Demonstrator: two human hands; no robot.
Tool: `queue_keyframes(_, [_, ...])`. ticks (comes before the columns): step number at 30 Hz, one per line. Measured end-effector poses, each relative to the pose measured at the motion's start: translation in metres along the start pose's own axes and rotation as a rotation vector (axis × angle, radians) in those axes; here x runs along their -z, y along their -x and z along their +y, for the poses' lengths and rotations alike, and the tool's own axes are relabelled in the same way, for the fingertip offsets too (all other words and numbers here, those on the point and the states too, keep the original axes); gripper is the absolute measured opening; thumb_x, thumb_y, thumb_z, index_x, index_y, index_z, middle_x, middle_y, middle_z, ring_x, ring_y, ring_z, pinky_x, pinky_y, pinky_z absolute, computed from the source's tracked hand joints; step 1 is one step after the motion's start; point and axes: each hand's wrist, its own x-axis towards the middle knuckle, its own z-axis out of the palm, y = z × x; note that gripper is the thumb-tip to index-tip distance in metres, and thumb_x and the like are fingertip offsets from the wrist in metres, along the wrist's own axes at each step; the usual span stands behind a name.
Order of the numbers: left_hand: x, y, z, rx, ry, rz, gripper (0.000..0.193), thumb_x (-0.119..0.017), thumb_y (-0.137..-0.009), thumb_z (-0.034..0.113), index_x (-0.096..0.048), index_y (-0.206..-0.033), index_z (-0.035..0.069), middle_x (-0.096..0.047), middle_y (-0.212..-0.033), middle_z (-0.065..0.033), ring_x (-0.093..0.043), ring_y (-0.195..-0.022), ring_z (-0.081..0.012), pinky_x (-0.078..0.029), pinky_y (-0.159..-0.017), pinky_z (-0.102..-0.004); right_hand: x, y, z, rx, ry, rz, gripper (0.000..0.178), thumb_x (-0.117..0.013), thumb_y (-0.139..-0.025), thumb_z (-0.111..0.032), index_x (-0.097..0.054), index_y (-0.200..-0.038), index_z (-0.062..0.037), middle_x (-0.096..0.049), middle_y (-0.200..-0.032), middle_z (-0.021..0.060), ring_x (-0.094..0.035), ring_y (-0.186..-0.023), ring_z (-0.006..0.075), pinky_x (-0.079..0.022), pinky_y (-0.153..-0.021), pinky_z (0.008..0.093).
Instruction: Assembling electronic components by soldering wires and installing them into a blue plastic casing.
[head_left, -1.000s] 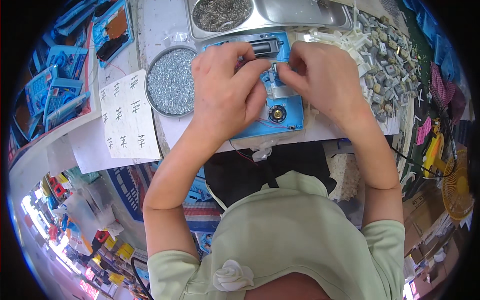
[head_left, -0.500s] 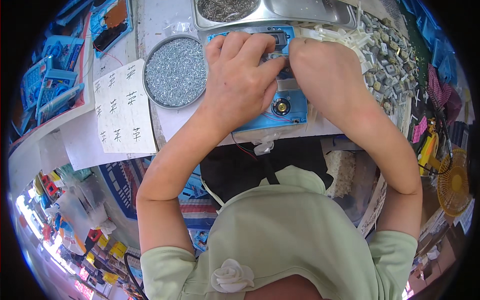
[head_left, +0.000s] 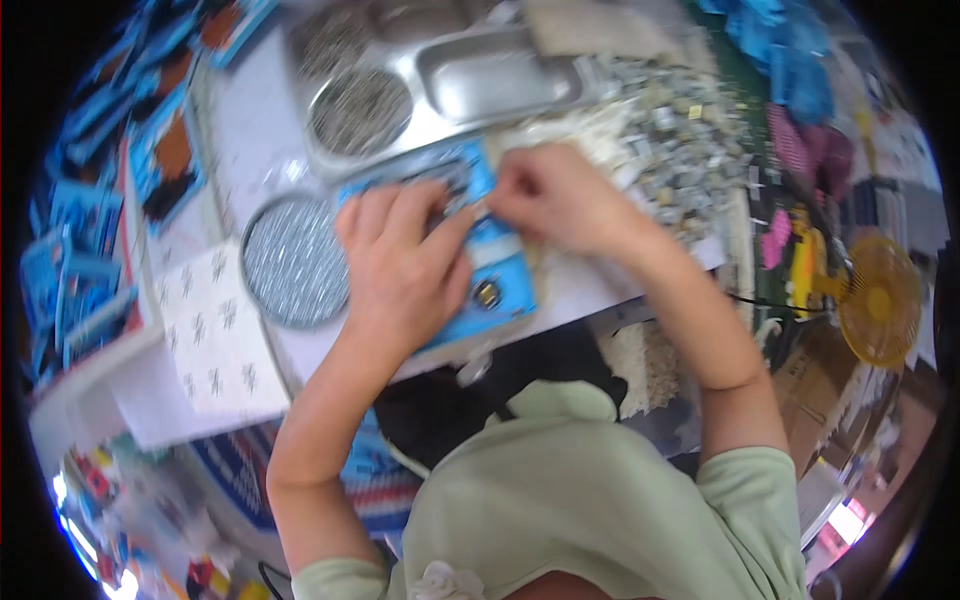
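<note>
A blue plastic casing [head_left: 512,283] with electronic parts inside lies on the table in front of me. A round dark part with a brass-coloured middle [head_left: 487,293] sits at its near right corner. My left hand [head_left: 405,262] is closed over the casing's left side, its fingers curled onto it and its thumb side reaching toward the middle. My right hand [head_left: 565,203] is at the casing's right edge, thumb and fingers pinched close to the left fingertips. What the pinch holds is too blurred to make out. Both hands hide much of the casing's inside.
To the left stands a round dish [head_left: 296,262] of small silvery screws, beside a paper sheet [head_left: 215,335] with handwriting. A metal tray [head_left: 500,75] with small metal parts lies beyond the casing. Small motor-like parts [head_left: 680,135] are heaped at right; blue casings [head_left: 85,230] are stacked far left.
The whole view has shifted and tilted, showing more of the metal tray. My right hand has turned from a fist over the casing to a pinch at its right edge. My left hand stays on the casing.
</note>
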Motion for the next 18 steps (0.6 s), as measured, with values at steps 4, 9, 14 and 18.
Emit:
queue_keyframes(4, [0.012,-0.014,0.003,0.007,0.015,-0.082,0.024,-0.078,-0.069,0.013,-0.075,-0.093,0.012,-0.061,-0.097,-0.0040,-0.057,-0.093,-0.0251,-0.038,-0.089,-0.0442,0.018,0.010,-0.009,0.046,-0.008,-0.003,0.021,-0.077,-0.088,-0.020,-0.069,-0.090,-0.0006,-0.070,-0.072,0.0092,-0.068,-0.068,0.0148,-0.054,-0.064,0.0309])
queue_keyframes(9, [0.017,-0.031,-0.005,-0.106,0.044,-0.179,0.018,-0.078,-0.071,0.012,-0.072,-0.088,0.012,-0.057,-0.090,-0.0027,-0.056,-0.091,-0.0241,-0.039,-0.088,-0.0445,0.146,-0.028,0.035,0.122,-0.096,0.475,0.015,-0.076,-0.090,-0.019,-0.074,-0.099,-0.0064,-0.072,-0.084,0.0002,-0.066,-0.076,0.0071,-0.054,-0.068,0.0264])
queue_keyframes(14, [0.014,-0.039,-0.024,-0.174,0.154,-0.199,0.018,-0.077,-0.072,0.009,-0.070,-0.088,0.011,-0.056,-0.089,-0.0054,-0.058,-0.083,-0.0264,-0.046,-0.075,-0.0399,0.363,-0.094,0.180,-0.251,1.031,1.296,0.055,-0.080,-0.080,-0.044,-0.071,-0.120,-0.0062,-0.073,-0.118,0.0179,-0.068,-0.114,0.0367,-0.051,-0.098,0.0469])
queue_keyframes(18, [0.012,-0.039,-0.030,0.035,0.289,-0.187,0.021,-0.078,-0.074,0.008,-0.066,-0.091,0.008,-0.057,-0.094,-0.0105,-0.062,-0.083,-0.0319,-0.051,-0.068,-0.0422,0.422,-0.110,0.267,-0.668,0.611,1.355,0.063,-0.076,-0.082,-0.047,-0.065,-0.125,-0.0019,-0.067,-0.117,0.0202,-0.064,-0.106,0.0338,-0.049,-0.091,0.0449])
